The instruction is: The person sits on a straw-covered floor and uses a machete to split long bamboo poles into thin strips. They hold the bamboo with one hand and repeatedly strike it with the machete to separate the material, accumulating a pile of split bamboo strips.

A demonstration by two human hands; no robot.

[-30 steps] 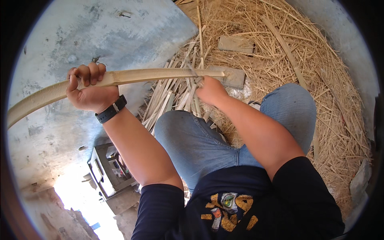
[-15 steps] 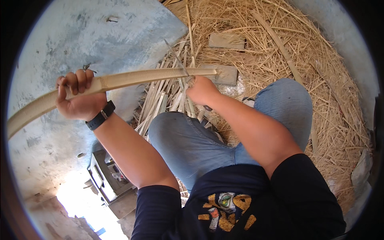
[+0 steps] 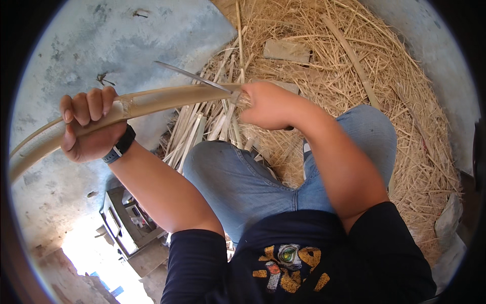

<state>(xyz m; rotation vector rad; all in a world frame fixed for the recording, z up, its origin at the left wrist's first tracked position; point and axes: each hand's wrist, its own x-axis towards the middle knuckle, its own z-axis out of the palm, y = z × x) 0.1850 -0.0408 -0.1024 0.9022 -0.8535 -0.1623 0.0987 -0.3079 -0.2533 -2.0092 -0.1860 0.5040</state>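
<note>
A long, pale split bamboo pole [image 3: 167, 99] crosses in front of me from the far left edge to my right hand. My left hand [image 3: 100, 142], with a dark watch on its wrist, is closed around it near a node. A knife with a long, narrow blade [image 3: 192, 77] lies across the pole near its right end, its tip pointing up and left. My right hand [image 3: 268, 105] is closed on the knife's handle, mostly hidden in the fist. It sits right at the pole's end, and I cannot tell whether it also touches the bamboo.
Cut bamboo strips [image 3: 195, 124] lie heaped beyond my left knee [image 3: 217, 164]. Straw-like shavings [image 3: 415, 147] cover the floor ahead and right, with a flat brick [image 3: 287, 51] and a longer bamboo piece [image 3: 349, 48] among them. A worn blue-white wall [image 3: 167, 30] stands left.
The knife's blade has swung leftward and lies flatter across the pole. The pole has turned, showing its hollow side more. My left hand has shifted slightly left and down; my right hand moved slightly up.
</note>
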